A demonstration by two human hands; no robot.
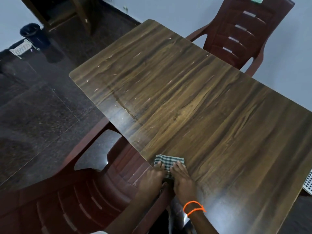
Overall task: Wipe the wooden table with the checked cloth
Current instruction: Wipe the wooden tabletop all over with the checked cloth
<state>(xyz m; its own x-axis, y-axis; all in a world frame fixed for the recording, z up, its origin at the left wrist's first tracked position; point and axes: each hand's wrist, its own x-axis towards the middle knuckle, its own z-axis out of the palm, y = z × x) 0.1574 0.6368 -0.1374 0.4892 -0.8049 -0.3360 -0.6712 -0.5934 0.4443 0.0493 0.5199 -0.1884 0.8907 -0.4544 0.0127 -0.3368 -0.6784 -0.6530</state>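
Checked cloth (168, 162), green-white, folded, on wooden table (194, 102).

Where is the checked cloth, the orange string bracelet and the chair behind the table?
checked cloth (168, 160): head view, bare middle above the fingers.
orange bracelet (194, 208): head view, band on the right wrist.
far chair (243, 29): head view, slatted backrest.

A plain home room: wooden table (194, 98), maroon plastic chairs (239, 31), dark stone floor (33, 115), bare walls (295, 56)
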